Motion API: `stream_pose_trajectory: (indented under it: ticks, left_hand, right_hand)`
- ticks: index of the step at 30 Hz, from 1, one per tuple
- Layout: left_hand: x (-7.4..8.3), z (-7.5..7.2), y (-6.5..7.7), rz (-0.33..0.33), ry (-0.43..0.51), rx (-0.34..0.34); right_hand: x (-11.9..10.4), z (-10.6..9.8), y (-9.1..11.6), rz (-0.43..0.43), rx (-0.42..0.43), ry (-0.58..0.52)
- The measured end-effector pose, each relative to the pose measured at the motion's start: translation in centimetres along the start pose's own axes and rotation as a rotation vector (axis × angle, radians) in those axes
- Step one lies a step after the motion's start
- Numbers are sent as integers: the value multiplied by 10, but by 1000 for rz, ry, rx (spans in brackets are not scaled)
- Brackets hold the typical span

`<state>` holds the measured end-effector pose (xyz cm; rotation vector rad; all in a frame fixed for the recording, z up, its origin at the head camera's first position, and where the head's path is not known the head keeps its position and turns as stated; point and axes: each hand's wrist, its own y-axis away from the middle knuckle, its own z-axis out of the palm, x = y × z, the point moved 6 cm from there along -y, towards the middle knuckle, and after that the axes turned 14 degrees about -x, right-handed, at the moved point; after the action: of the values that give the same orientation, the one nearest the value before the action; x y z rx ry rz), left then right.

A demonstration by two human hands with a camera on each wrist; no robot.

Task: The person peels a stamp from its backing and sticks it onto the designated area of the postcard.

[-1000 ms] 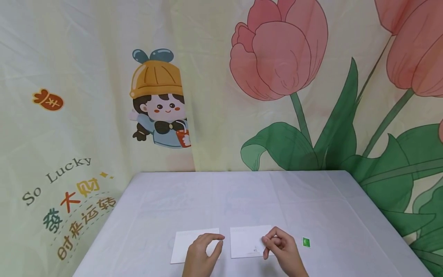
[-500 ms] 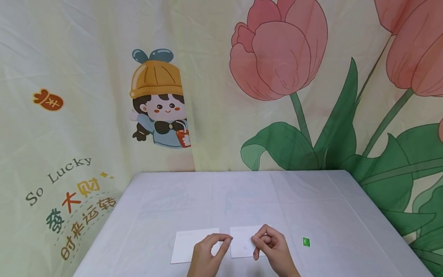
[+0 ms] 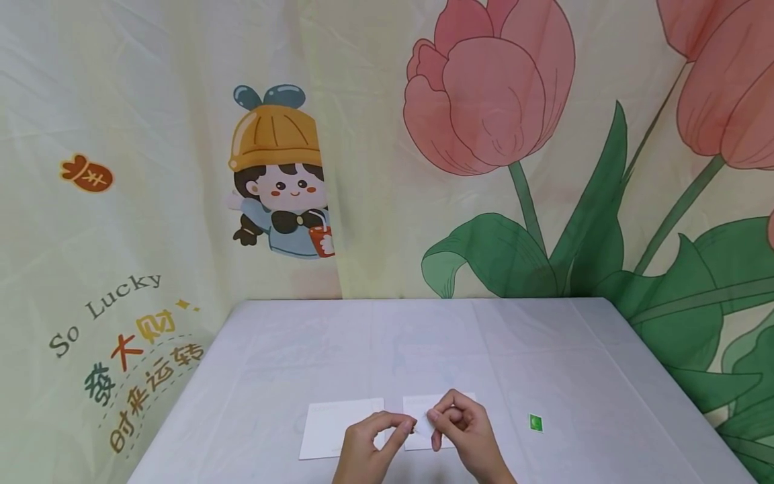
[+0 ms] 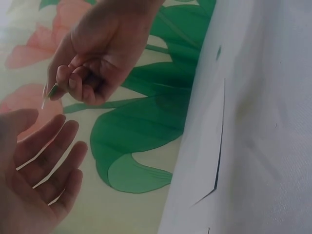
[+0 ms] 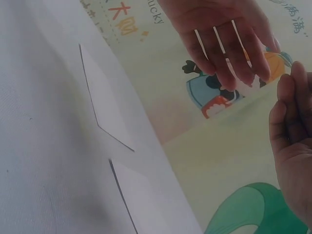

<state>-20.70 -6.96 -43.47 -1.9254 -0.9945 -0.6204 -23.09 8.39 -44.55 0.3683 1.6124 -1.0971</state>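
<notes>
Thumb and forefinger of my right hand (image 3: 468, 435) pinch a small thin stamp (image 4: 52, 91), green on one face and pale at its lower end in the left wrist view. Most of it hides behind the fingertips in the head view. My left hand (image 3: 370, 445) comes up to it from the left, its thumb and forefinger close beside the stamp's free end; the left wrist view shows a gap between those two tips and the other fingers loosely extended. Below the hands lie two flat white envelopes or cards, a left one (image 3: 332, 427) and a right one (image 3: 418, 405).
Another green stamp (image 3: 535, 423) with a white border lies on the white-covered table (image 3: 338, 349), right of the hands. Behind the table hangs a printed curtain (image 3: 375, 168) with tulips and a cartoon figure.
My right hand has moved left over the right white card with the stamp. The left hand has moved right toward it, thumb and forefinger closer together.
</notes>
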Motion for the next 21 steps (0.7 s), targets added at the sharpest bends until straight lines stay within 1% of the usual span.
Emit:
stream_pose_trajectory:
  ticks: [3,4,7,10,14,16,19,21]
  left_hand:
    - [0,2,1,-6,22,-16]
    - [0,3,1,-2,25,-19]
    - [0,4,2,14,37,-25]
    - [0,5,2,15,50,-27]
    - [1,4,2,-29,52,-31]
    - [8,1,0,-40,49,-30]
    - [23,-6,-3,-35,62,-15]
    - [33,-11,-5,-30,67,-6]
  right_hand:
    - [0,1,0,-31,-19,-16]
    - [0,2,0,-45,-26,-15]
    - [1,2,0,-54,-34,-9]
    - [1,3,0,-43,-35,9]
    - [4,3,0,-8,-38,5]
    - [5,4,0,-8,-49,-3]
    - [7,4,1,10,-59,-16]
    - [8,3,1,38,-49,-20]
